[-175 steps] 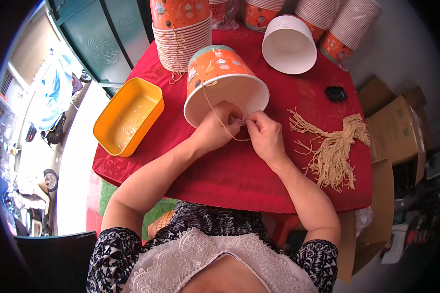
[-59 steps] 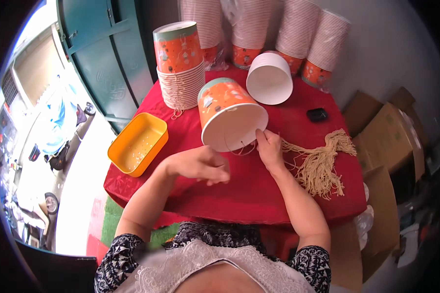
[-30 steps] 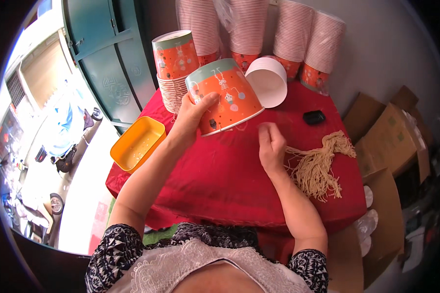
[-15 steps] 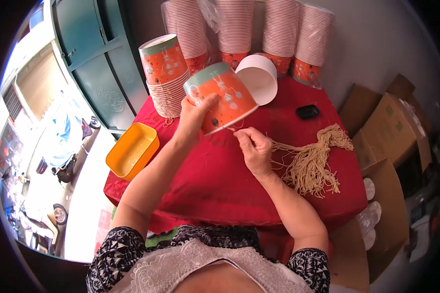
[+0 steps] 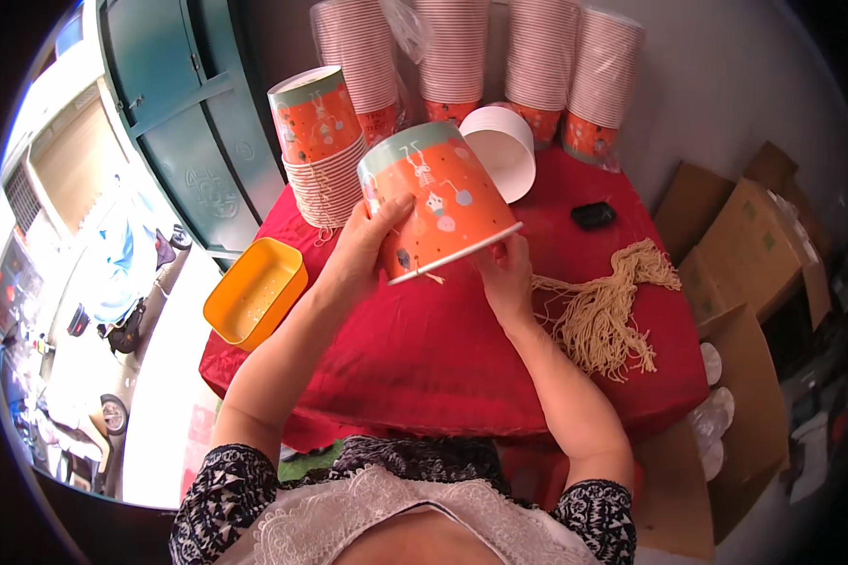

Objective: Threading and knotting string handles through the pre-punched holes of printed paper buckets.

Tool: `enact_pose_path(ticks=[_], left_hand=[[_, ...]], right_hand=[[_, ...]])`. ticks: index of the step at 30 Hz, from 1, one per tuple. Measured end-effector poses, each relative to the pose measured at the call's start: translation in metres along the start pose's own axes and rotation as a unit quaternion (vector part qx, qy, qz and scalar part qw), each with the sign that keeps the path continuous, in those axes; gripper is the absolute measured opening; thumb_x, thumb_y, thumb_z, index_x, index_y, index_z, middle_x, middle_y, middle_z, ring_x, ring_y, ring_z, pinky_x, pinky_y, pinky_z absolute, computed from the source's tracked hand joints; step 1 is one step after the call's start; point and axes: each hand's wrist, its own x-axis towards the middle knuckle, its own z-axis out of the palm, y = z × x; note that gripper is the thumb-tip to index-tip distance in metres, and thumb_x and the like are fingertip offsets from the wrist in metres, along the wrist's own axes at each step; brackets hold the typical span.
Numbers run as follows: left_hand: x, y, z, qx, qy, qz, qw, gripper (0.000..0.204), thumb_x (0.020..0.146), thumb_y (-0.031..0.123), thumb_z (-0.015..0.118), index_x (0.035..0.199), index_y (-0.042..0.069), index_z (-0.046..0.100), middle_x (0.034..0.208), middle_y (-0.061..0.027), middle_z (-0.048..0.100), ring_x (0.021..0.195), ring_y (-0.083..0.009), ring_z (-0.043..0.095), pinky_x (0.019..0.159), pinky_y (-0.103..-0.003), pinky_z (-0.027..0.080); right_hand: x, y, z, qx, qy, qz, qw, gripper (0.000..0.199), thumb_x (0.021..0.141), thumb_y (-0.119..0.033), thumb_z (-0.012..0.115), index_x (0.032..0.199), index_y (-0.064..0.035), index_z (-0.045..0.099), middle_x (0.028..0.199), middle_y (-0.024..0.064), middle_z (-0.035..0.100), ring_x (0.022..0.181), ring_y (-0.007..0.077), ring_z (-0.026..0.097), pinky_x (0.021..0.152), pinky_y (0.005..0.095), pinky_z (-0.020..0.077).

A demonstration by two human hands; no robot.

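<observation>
My left hand (image 5: 367, 252) wraps the side of the orange paper bucket (image 5: 435, 209), lifted tilted above the red worktop (image 5: 424, 348); my right hand (image 5: 505, 273) pinches at its rim. The thin wall could crumple under my grip. Its inside and my right fingertips stay hidden, and the cord bundle (image 5: 605, 311) could snag.

Orange paper tub (image 5: 438, 207) (both hands)
</observation>
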Motion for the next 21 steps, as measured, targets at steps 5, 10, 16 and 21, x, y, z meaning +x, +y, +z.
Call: enact_pose_path(ticks=[5, 10, 16, 21], left_hand=[[-0.017, 0.013, 0.007, -0.022, 0.003, -0.03, 0.999, 0.055, 0.093, 0.039, 0.063, 0.129, 0.0, 0.05, 0.118, -0.0115, 0.065, 0.101, -0.0176, 0.067, 0.092, -0.034, 0.054], [-0.033, 0.042, -0.007, -0.088, 0.043, -0.049, 0.994, 0.047, 0.091, 0.029, 0.067, 0.124, -0.001, 0.053, 0.114, -0.0114, 0.067, 0.099, -0.0191, 0.068, 0.089, -0.034, 0.056], [-0.055, 0.098, -0.07, 0.209, 0.203, 0.164, 0.942, 0.07, 0.08, 0.038, 0.078, 0.125, -0.001, 0.042, 0.106, -0.012, 0.06, 0.094, -0.0164, 0.062, 0.085, -0.032, 0.052], [-0.056, 0.154, -0.108, 0.391, 0.331, 0.322, 0.796, 0.08, 0.076, 0.023, 0.083, 0.13, 0.001, 0.029, 0.11, -0.0185, 0.061, 0.097, -0.0236, 0.067, 0.076, -0.033, 0.06]], right_hand=[[0.002, 0.004, -0.004, 0.115, -0.119, 0.126, 0.978, 0.019, 0.091, -0.011, 0.064, 0.108, -0.0013, 0.063, 0.084, 0.0049, 0.06, 0.072, 0.0125, 0.057, 0.064, 0.031, 0.0478], [0.002, 0.001, -0.015, -0.125, -0.213, -0.173, 0.954, 0.016, 0.086, -0.013, 0.069, 0.096, -0.0017, 0.064, 0.083, 0.0097, 0.062, 0.089, 0.0276, 0.06, 0.077, 0.039, 0.0488], [-0.002, -0.005, -0.014, -0.131, -0.153, -0.208, 0.957, 0.025, 0.086, -0.014, 0.068, 0.106, 0.0009, 0.063, 0.119, 0.016, 0.055, 0.111, 0.0332, 0.053, 0.092, 0.0418, 0.047], [-0.004, -0.001, -0.007, -0.074, -0.178, -0.155, 0.969, 0.022, 0.089, -0.01, 0.063, 0.106, 0.0045, 0.063, 0.113, 0.0149, 0.06, 0.095, 0.0259, 0.058, 0.08, 0.0346, 0.0496]])
